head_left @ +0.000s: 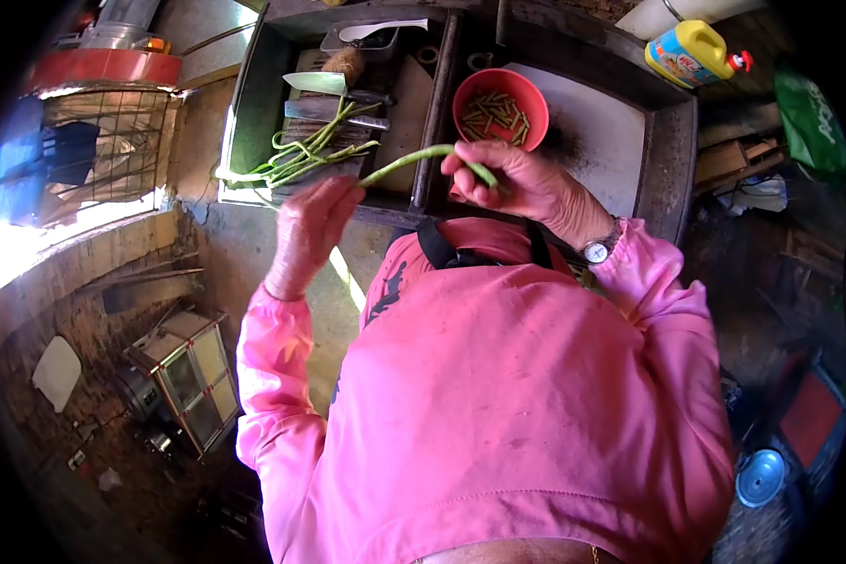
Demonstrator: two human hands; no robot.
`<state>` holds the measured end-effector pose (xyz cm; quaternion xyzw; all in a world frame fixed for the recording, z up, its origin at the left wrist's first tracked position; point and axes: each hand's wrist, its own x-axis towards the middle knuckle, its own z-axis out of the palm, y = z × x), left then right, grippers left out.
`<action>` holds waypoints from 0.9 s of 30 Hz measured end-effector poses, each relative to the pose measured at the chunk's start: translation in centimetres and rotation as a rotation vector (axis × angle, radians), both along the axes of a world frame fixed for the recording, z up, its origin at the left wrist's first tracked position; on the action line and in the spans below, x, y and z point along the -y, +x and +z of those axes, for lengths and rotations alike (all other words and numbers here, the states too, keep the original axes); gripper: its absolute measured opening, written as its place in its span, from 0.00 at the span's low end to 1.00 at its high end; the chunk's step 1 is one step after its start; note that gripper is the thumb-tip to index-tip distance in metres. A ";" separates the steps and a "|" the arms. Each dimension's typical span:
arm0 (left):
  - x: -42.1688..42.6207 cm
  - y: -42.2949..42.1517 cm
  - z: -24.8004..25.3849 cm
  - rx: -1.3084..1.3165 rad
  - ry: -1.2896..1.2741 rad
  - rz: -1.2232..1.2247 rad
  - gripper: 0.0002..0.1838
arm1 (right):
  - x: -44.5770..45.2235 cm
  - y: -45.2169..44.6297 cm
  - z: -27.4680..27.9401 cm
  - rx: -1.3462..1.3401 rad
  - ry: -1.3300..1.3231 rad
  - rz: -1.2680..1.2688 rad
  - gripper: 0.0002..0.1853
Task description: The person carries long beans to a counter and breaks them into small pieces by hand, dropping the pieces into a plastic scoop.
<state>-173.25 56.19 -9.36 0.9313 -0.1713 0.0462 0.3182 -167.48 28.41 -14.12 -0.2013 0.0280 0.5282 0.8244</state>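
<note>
A long green bean (406, 163) stretches between my two hands in an arch. My left hand (318, 218) is closed around its left end, and some of the fingers are hidden behind the back of the hand. Fingers and thumb of my right hand (522, 180) pinch the bean near its other end, a short piece of which sticks out below them. A heap of long beans (315, 155) lies just beyond my left hand. Past my right hand stands a red bowl (540, 94) with many short cut bean pieces (494, 117) in it.
Two knives (318, 83) (334, 115) lie beside the beans, near a brown fibrous ball (346, 64) and a plastic tub with a white spatula (383, 29). A dark wooden divider (436, 113) splits the tray. A yellow bottle (691, 54) stands at the far right.
</note>
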 end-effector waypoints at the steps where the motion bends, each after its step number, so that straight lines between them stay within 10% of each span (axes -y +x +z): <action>1: 0.5 -0.6 -0.7 -0.057 -0.092 0.043 0.08 | 0.2 0.6 0.0 -0.080 0.087 -0.032 0.16; 3: 1.7 -1.6 -0.3 -0.110 0.042 0.027 0.06 | 0.4 2.3 1.2 -0.401 0.198 -0.233 0.14; 6: 0.8 -2.3 -1.6 -0.029 0.135 0.038 0.06 | 3.7 6.0 -3.2 0.072 -0.244 -0.675 0.17; 16: 0.8 -2.0 -1.8 0.093 0.305 -0.002 0.08 | 5.4 9.0 -14.7 1.649 -1.701 -0.136 0.23; 21: 0.9 -1.7 -1.8 0.119 0.342 -0.037 0.08 | 1.3 6.8 -6.6 1.232 -1.015 -0.309 0.21; 27: 1.7 -0.2 -0.7 0.168 0.420 -0.148 0.10 | -1.5 1.9 2.1 1.019 -0.802 0.223 0.16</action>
